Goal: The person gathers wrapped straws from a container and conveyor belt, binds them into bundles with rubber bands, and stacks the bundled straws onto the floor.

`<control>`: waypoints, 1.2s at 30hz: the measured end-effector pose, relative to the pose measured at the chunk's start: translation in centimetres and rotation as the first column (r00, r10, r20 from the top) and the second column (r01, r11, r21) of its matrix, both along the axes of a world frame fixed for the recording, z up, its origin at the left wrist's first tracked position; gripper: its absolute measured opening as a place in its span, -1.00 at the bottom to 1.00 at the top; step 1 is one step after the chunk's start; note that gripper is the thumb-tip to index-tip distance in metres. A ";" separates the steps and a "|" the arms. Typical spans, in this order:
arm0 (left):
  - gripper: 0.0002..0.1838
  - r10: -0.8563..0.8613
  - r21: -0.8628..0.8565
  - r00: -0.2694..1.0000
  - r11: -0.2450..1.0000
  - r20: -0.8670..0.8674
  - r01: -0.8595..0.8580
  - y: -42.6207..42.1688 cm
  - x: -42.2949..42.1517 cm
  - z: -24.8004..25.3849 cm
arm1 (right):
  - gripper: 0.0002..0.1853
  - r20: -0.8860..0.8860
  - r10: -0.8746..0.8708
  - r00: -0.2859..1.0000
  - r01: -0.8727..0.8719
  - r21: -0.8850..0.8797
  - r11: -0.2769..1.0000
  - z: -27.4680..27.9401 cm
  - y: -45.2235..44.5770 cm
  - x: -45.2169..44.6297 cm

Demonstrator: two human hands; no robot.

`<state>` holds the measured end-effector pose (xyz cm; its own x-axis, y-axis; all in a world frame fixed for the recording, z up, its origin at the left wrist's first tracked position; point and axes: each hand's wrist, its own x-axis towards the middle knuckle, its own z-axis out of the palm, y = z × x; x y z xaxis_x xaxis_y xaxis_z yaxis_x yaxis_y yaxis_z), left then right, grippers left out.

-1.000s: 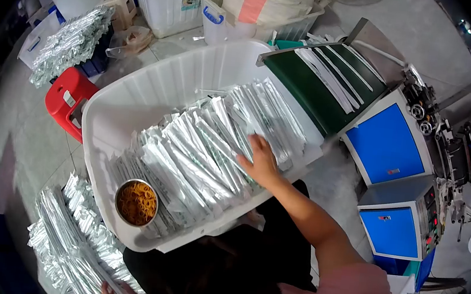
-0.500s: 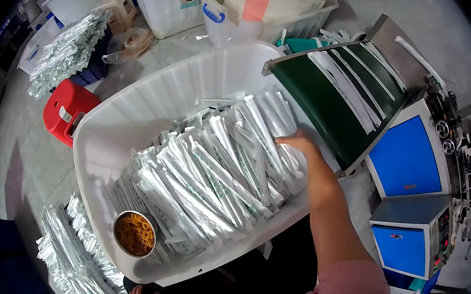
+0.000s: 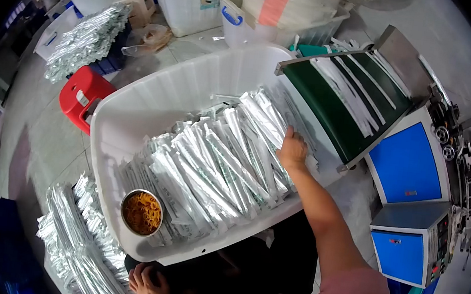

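Inside a large white tub [image 3: 138,93] lie many thin silvery wrapped packets [image 3: 210,167], side by side. My right hand [image 3: 293,149] is over the packets at the tub's right side, its fingers bent and touching them; whether it grips one is hidden. My left hand [image 3: 150,286] rests on the dark clothing over my lap, below the tub, with its fingers apart and nothing in it. A round metal bowl of orange rubber bands [image 3: 142,212] sits in the tub's near left corner.
A green conveyor belt [image 3: 331,114] with white strips slopes beside the tub, near a machine with blue panels [image 3: 409,164]. Bundled silvery packets [image 3: 79,245] lie at the lower left. A red stool [image 3: 83,96], bins [image 3: 190,4] and a large sack [image 3: 296,4] stand beyond.
My right hand has moved toward the right side of the packets, its fingers now more bent. My left hand has left the bundled packets and come to my lap. The view has shifted.
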<state>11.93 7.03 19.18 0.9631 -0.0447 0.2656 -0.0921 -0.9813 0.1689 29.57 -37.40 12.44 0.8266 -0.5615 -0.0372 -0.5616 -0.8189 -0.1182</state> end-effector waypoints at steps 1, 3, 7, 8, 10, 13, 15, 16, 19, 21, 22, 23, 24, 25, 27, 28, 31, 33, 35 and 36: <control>-0.74 -0.004 -0.027 1.000 1.000 0.005 0.004 -0.1 -0.1 0.2 | -0.37 0.074 0.064 0.995 -0.055 -0.116 0.992 -0.4 0.5 -0.4; -0.74 0.016 -0.056 1.000 0.998 -0.021 -0.017 0.7 -0.4 -0.5 | -0.41 0.070 0.085 0.994 -0.079 -0.086 0.993 1.4 1.6 -1.0; -0.72 0.009 -0.125 1.000 0.992 -0.026 -0.012 0.8 -0.9 -0.1 | -0.41 -0.033 0.060 0.998 -0.056 0.096 0.994 5.8 4.0 -2.0; -0.67 -0.013 -0.101 1.000 0.995 -0.017 0.011 0.7 -1.0 0.1 | -0.39 -0.031 0.076 0.997 -0.071 0.150 0.986 6.9 4.4 -2.2; -0.65 -0.028 -0.246 0.999 0.969 0.045 0.038 0.5 -0.8 0.2 | -0.35 0.042 0.108 0.993 -0.115 0.255 0.960 9.5 4.9 -2.7; -0.64 -0.076 -0.528 0.981 0.834 0.179 0.161 -1.9 1.0 2.0 | -0.34 0.253 0.094 0.963 -0.205 0.462 0.863 11.4 4.7 -3.0; -0.69 -0.222 -0.807 0.970 0.588 -0.094 0.056 -4.6 3.3 2.2 | -0.38 0.333 0.091 0.938 -0.325 0.764 0.557 10.4 3.7 -2.7; -0.64 -0.371 -0.922 0.918 0.387 -0.138 0.017 -6.4 4.9 2.0 | -0.39 0.243 0.061 0.968 -0.248 0.892 0.378 11.4 4.3 -3.0; -0.29 -0.383 -0.984 0.924 0.163 0.009 0.077 -12.0 10.6 -1.1 | -0.38 0.097 0.052 0.994 -0.100 0.993 0.060 14.2 7.7 -4.8; -0.08 -0.229 -0.976 0.973 0.207 0.021 0.070 -13.5 14.0 -1.1 | -0.35 0.123 0.097 0.988 -0.118 0.992 -0.049 10.9 8.2 -5.5; -0.01 -0.175 -0.964 0.984 0.249 0.043 0.087 -13.8 15.0 -0.9 | -0.33 0.133 0.140 0.981 -0.116 0.986 -0.122 11.8 9.2 -6.1; 0.07 -0.226 -0.982 0.971 0.186 -0.079 -0.037 -13.9 15.8 -0.7 | -0.30 0.141 0.178 0.974 -0.104 0.975 -0.198 12.5 10.4 -6.7; 0.09 -0.243 -0.980 0.954 0.129 -0.178 -0.150 -14.3 15.8 -0.5 | -0.25 0.136 0.179 0.974 -0.099 0.975 -0.200 12.0 11.0 -7.1; 0.11 -0.267 -0.963 0.925 0.075 -0.271 -0.260 -15.0 15.6 0.1 | -0.25 0.129 0.183 0.975 -0.091 0.975 -0.203 11.4 11.4 -7.2; 0.06 -0.503 -0.914 0.809 -0.085 -0.304 -0.397 -16.0 15.4 0.7 | -0.24 0.098 0.109 0.989 -0.078 0.982 -0.175 10.5 12.9 -7.4; -0.02 -0.632 -0.840 0.729 -0.222 -0.263 -0.496 -15.9 15.2 0.6 | -0.25 0.040 0.014 0.999 -0.038 0.995 -0.089 11.3 14.0 -7.9; -0.23 -0.828 -0.676 0.559 -0.433 0.038 -0.595 -14.9 15.3 0.5 | -0.27 -0.077 0.116 0.990 0.104 0.962 -0.252 10.6 15.4 -9.0; -0.19 -0.842 -0.575 0.509 -0.508 0.177 -0.641 -13.9 14.3 0.5 | -0.33 -0.023 0.173 0.985 0.094 0.906 -0.414 11.5 16.6 -11.8; -0.25 -0.898 -0.532 0.418 -0.422 0.135 -0.734 -12.6 11.5 0.7 | -0.39 -0.040 0.185 0.982 0.135 0.832 -0.538 11.9 18.4 -15.3; -0.32 -0.903 -0.578 0.426 -0.324 -0.046 -0.749 -11.7 9.5 1.9 | -0.40 -0.089 0.213 0.973 0.189 0.838 -0.513 11.6 19.2 -17.1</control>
<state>21.41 -4.65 21.10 0.5788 -0.7809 -0.2348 0.7812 0.4485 0.4342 12.52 -18.19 24.01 0.6932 0.4947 -0.5242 -0.7170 0.3986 -0.5719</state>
